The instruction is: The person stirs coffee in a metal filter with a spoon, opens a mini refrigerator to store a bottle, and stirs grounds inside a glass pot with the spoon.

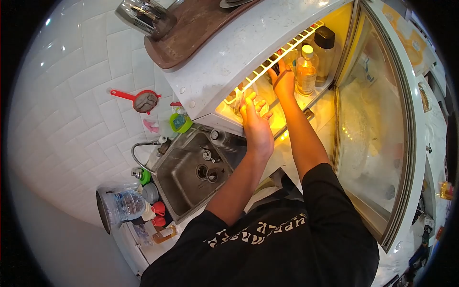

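My left hand (pixel 258 130) is at the front edge of a small lit display fridge (pixel 205 71), palm turned up and fingers apart, with nothing held in it. Farther in, my right hand (pixel 284 81) reaches under the white wire shelf (pixel 282 55). Its fingers are curled against something dark, partly hidden by the hand and shelf. Just right of that hand stands a clear bottle with a yellow cap (pixel 306 71). Behind it is a taller bottle with a black cap (pixel 325 48).
The fridge's glass door (pixel 368 115) hangs open on the right. A steel sink (pixel 184 186) lies to the left, with a water bottle (pixel 126 204) and red cups (pixel 158 209) beside it. A brown tray (pixel 191 36) holding a metal cup (pixel 143 19) rests on the fridge top.
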Action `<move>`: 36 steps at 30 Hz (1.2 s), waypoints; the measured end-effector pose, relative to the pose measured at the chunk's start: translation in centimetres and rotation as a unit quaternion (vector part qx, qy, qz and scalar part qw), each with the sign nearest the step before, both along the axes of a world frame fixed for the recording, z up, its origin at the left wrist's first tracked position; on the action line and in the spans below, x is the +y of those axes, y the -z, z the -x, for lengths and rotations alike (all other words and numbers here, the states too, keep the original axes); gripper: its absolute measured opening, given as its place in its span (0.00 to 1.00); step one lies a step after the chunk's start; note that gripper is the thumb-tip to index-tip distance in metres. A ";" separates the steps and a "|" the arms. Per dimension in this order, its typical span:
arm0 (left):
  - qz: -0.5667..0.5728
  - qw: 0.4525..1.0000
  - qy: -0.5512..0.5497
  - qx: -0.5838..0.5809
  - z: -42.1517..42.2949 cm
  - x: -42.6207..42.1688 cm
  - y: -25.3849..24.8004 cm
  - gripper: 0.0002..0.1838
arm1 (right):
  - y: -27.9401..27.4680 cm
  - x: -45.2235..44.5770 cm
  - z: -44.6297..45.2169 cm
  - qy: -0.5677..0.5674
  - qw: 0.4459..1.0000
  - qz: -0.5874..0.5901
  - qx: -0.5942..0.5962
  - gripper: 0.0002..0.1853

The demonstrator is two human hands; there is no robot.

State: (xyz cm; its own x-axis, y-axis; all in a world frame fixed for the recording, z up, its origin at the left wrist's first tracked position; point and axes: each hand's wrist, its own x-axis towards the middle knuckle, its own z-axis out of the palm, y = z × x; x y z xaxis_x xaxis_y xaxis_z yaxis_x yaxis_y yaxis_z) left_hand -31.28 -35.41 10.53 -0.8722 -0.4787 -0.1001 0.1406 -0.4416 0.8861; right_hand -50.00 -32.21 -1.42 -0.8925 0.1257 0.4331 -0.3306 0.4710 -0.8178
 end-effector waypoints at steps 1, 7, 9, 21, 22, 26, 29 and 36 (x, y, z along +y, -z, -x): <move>-0.001 1.000 0.003 0.000 0.0 0.0 0.1 0.26 | 0.0 0.1 0.0 0.000 1.000 -0.007 -0.011 0.41; 0.028 1.000 -0.011 0.004 -0.1 0.2 0.2 0.28 | 0.5 0.1 0.7 -0.021 1.000 -0.004 0.006 0.41; 0.037 0.999 -0.010 0.002 -0.3 0.3 0.0 0.28 | 0.1 0.3 1.0 -0.040 0.999 -0.014 -0.019 0.40; 0.094 0.993 0.077 -0.009 -4.5 0.3 0.6 0.35 | 1.2 -0.3 2.2 -0.084 0.994 0.013 0.067 0.41; 0.097 0.990 0.099 -0.003 -5.2 0.1 0.7 0.36 | 1.3 -0.3 2.4 -0.085 0.994 0.010 0.073 0.41; 0.107 0.984 0.141 0.003 -8.5 -1.1 0.8 0.34 | 1.3 -0.2 1.5 -0.072 0.995 0.027 0.060 0.41; 0.122 0.985 0.125 -0.005 -11.7 -3.2 2.1 0.32 | 0.0 1.8 -1.9 -0.078 0.994 0.072 -0.005 0.39; 0.108 0.990 0.032 -0.084 -19.5 -7.7 8.0 0.28 | 1.6 8.2 -16.9 -0.053 0.981 0.146 -0.120 0.32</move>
State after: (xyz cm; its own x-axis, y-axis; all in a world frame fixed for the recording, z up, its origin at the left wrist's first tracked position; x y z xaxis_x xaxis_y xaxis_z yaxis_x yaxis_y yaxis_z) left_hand -11.77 -43.14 2.54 -0.8815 -0.4483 -0.1484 -0.0394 -0.2434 0.9691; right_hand -33.11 -23.98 -3.05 -0.9791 0.1143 0.1682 -0.1463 0.1784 -0.9730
